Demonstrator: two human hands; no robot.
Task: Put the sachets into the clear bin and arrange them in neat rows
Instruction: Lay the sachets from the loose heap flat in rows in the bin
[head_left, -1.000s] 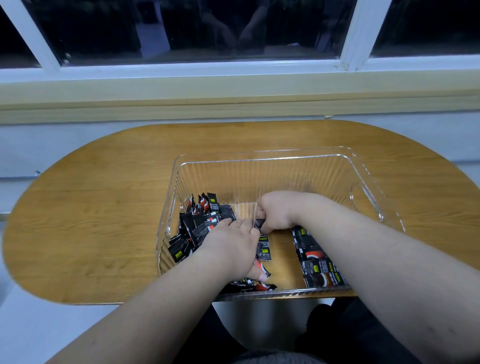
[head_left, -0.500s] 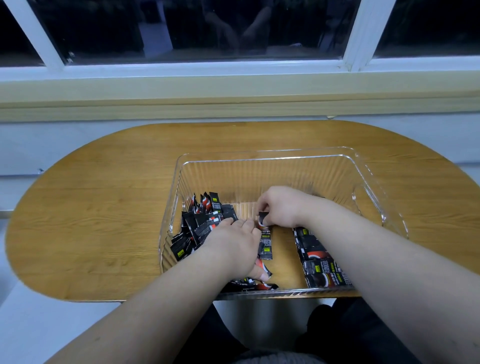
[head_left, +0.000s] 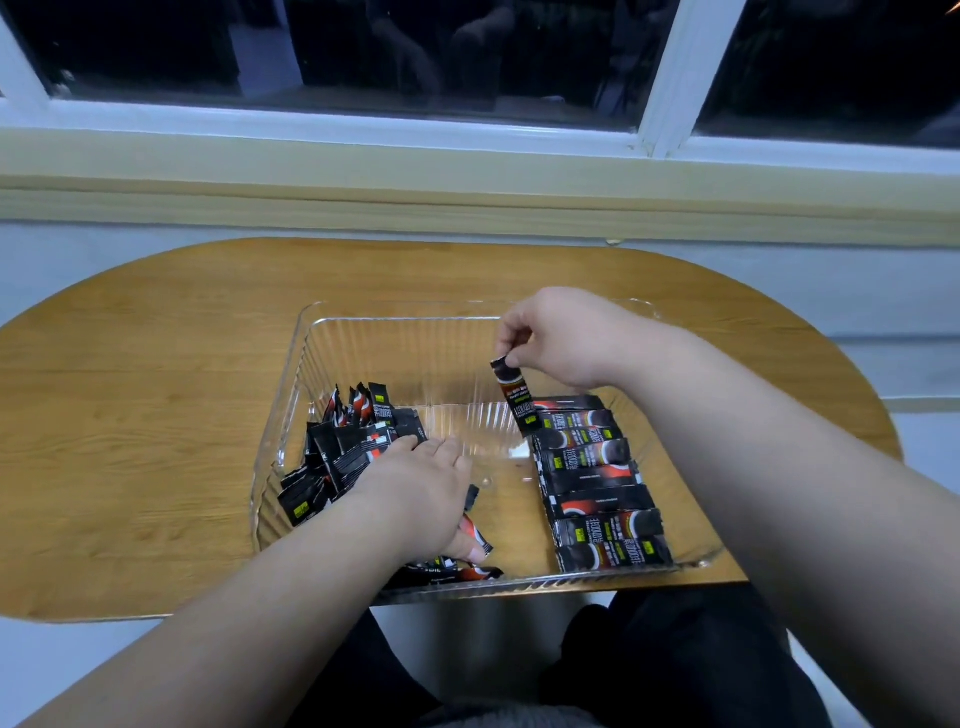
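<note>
At the table's (head_left: 156, 415) near edge, right hand (head_left: 561, 338) is pinching a black sachet (head_left: 514, 395) over the bin (head_left: 395, 332), left hand (head_left: 415, 493) flat on the pile (head_left: 343, 447).

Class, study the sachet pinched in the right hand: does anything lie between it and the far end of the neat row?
Nothing visible does. The right hand holds the sachet hanging at the far end of the row; the loose pile under the left hand lies across the bin.

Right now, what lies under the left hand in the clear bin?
The left hand rests on loose sachets; some stick out near its thumb. How many it covers is hidden.
</note>
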